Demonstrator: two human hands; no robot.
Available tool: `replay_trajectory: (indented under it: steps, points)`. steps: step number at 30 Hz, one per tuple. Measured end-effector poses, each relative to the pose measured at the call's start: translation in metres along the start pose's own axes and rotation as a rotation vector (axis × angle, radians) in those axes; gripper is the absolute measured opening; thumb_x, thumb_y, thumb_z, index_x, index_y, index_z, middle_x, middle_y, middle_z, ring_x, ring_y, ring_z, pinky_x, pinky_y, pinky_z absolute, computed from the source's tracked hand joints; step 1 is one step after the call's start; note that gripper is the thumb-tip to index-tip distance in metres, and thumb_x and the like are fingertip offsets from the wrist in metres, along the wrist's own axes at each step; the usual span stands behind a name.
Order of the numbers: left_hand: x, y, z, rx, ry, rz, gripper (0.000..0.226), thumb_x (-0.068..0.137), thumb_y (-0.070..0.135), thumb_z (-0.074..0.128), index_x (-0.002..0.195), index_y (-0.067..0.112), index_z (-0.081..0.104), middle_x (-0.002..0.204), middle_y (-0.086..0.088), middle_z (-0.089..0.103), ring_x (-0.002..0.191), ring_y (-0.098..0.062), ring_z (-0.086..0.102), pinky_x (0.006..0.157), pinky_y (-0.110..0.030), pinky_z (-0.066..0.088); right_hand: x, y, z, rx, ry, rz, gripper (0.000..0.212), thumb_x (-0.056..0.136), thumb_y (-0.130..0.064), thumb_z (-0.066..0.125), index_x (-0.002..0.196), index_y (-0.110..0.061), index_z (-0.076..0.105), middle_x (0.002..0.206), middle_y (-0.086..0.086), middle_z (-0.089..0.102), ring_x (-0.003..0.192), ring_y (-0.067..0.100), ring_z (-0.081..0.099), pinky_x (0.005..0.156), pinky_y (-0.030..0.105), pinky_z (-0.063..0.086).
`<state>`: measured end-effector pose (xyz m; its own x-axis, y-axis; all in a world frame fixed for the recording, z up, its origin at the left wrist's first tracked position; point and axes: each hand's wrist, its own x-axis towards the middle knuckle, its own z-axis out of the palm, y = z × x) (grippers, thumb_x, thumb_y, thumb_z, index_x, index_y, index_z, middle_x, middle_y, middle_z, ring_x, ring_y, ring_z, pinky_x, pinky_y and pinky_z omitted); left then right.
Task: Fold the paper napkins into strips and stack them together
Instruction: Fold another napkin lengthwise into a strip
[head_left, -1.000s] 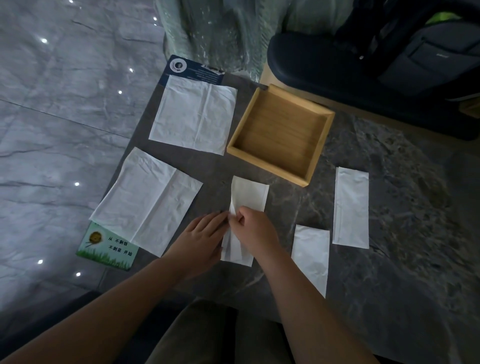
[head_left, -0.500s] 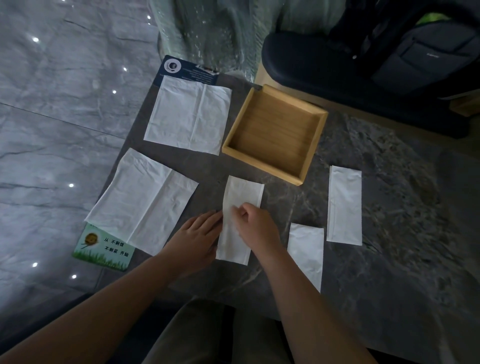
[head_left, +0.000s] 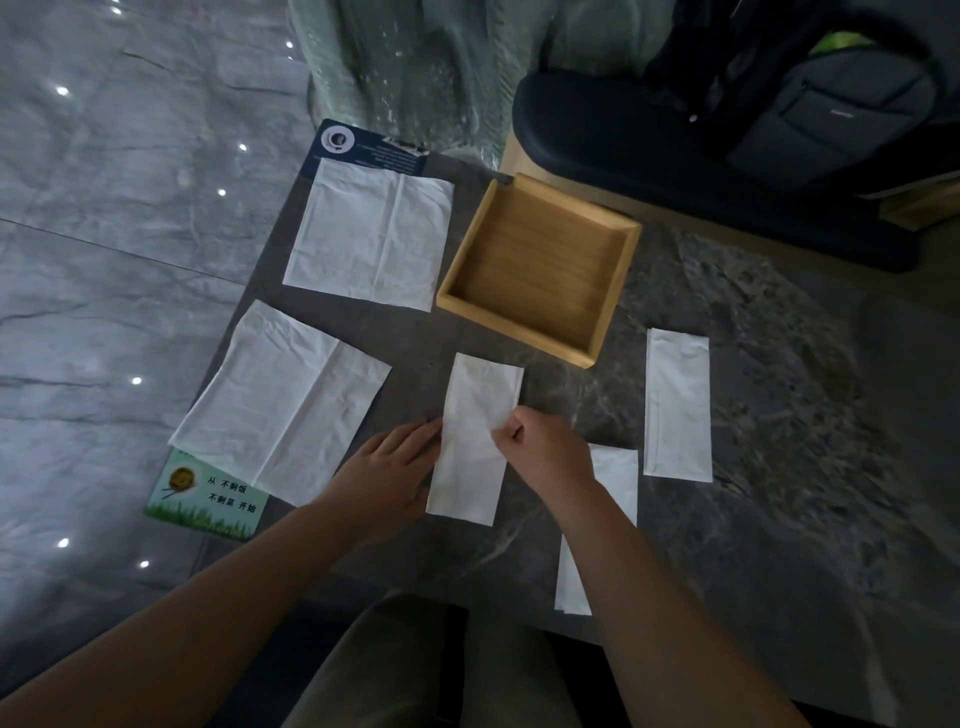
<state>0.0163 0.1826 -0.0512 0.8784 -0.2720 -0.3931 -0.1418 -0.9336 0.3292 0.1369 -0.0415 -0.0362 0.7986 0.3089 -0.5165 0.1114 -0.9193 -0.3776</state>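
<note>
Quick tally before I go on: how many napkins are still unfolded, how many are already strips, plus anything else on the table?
Unfolded napkins: 2
Strips: 3
Wooden tray: 1
Printed cards: 2
Total: 8

Two bare forearms come in from the bottom edge, no sleeves, watch, rings or bands visible on either. Left hand (head_left: 387, 475) and right hand (head_left: 545, 449) are ungloved, nails short and plain. Between the forearms, a knee (head_left: 395, 670) in dull olive-grey trousers, plain fabric, no visible seams or markings.
</note>
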Motion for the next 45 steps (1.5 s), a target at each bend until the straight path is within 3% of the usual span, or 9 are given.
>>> replay_trajectory:
  steps: [7, 14, 24, 29, 31, 33, 36, 41, 45]
  points:
    - [-0.004, 0.017, -0.026, -0.314, 0.083, -0.23, 0.063, 0.106, 0.035, 0.051, 0.162, 0.02, 0.026, 0.166, -0.003, 0.032, 0.149, -0.027, 0.038, 0.116, -0.046, 0.04, -0.001, -0.001, -0.005, -0.035, -0.043, -0.008, 0.026, 0.104, -0.051, 0.063, 0.102, -0.025, 0.066, 0.092, -0.006, 0.073, 0.083, 0.015, 0.07, 0.08, 0.037, 0.061]
    - [-0.009, 0.08, -0.012, -0.074, -0.015, 0.221, 0.047, 0.103, 0.04, 0.04, 0.143, 0.018, 0.05, 0.15, -0.005, 0.047, 0.133, -0.02, 0.051, 0.108, -0.038, 0.047, -0.001, -0.004, -0.01, -0.036, -0.06, 0.002, 0.024, 0.104, -0.048, 0.065, 0.098, -0.026, 0.063, 0.092, -0.006, 0.071, 0.083, 0.016, 0.068, 0.079, 0.035, 0.058]
    - [-0.014, 0.079, 0.024, 0.053, -0.017, 0.266, 0.062, 0.105, 0.044, 0.04, 0.157, 0.01, 0.035, 0.167, -0.016, 0.028, 0.153, -0.031, 0.029, 0.123, -0.048, 0.033, 0.026, -0.004, -0.031, 0.027, -0.164, 0.038, 0.025, 0.102, -0.05, 0.062, 0.094, -0.026, 0.063, 0.088, -0.002, 0.073, 0.083, 0.02, 0.072, 0.083, 0.045, 0.062]
    - [-0.02, 0.082, 0.027, 0.029, -0.015, 0.266, 0.062, 0.105, 0.041, 0.042, 0.16, 0.015, 0.028, 0.17, -0.017, 0.019, 0.156, -0.034, 0.021, 0.125, -0.05, 0.026, 0.049, -0.003, -0.051, 0.073, -0.023, 0.068, 0.037, 0.104, -0.041, 0.058, 0.098, -0.006, 0.068, 0.087, 0.019, 0.077, 0.075, 0.034, 0.074, 0.08, 0.054, 0.064]
    - [-0.022, 0.084, 0.025, -0.034, -0.02, 0.26, 0.064, 0.104, 0.036, 0.047, 0.161, 0.016, 0.026, 0.17, -0.014, 0.021, 0.157, -0.031, 0.02, 0.126, -0.049, 0.026, 0.049, -0.006, -0.054, 0.085, 0.01, 0.072, 0.038, 0.104, -0.044, 0.057, 0.097, -0.009, 0.07, 0.084, 0.016, 0.076, 0.075, 0.033, 0.074, 0.08, 0.054, 0.064]
    - [-0.025, 0.083, 0.013, -0.184, -0.02, 0.203, 0.061, 0.105, 0.029, 0.048, 0.161, 0.019, 0.026, 0.171, -0.005, 0.02, 0.158, -0.022, 0.016, 0.127, -0.046, 0.024, 0.046, -0.013, -0.051, 0.111, 0.032, 0.064, 0.028, 0.103, -0.047, 0.057, 0.092, -0.023, 0.066, 0.08, 0.002, 0.074, 0.078, 0.025, 0.072, 0.082, 0.05, 0.063]
    - [-0.032, 0.062, -0.014, -0.406, 0.114, 0.012, 0.049, 0.105, 0.026, 0.046, 0.153, 0.032, 0.04, 0.166, 0.007, 0.031, 0.153, -0.011, 0.025, 0.125, -0.039, 0.027, 0.041, -0.03, -0.044, 0.205, 0.012, 0.034, 0.022, 0.104, -0.044, 0.06, 0.093, -0.026, 0.065, 0.087, -0.003, 0.073, 0.083, 0.018, 0.07, 0.084, 0.045, 0.062]
    - [-0.044, -0.021, -0.037, -0.404, 0.414, -0.277, 0.033, 0.101, 0.035, 0.05, 0.132, 0.028, 0.058, 0.143, -0.005, 0.057, 0.131, -0.027, 0.054, 0.104, -0.054, 0.05, 0.029, -0.085, -0.021, 0.452, -0.123, -0.001, 0.019, 0.106, -0.041, 0.06, 0.109, -0.025, 0.069, 0.098, -0.01, 0.071, 0.092, 0.007, 0.069, 0.076, 0.027, 0.055]
    - [-0.065, -0.081, -0.038, -0.288, 0.3, -0.526, 0.055, 0.099, 0.04, 0.058, 0.151, 0.026, 0.044, 0.165, -0.002, 0.033, 0.151, -0.028, 0.031, 0.12, -0.056, 0.034, 0.022, -0.132, 0.013, 0.666, -0.257, 0.096, 0.018, 0.1, -0.043, 0.066, 0.106, -0.026, 0.071, 0.1, -0.002, 0.076, 0.098, 0.018, 0.075, 0.099, 0.047, 0.063]
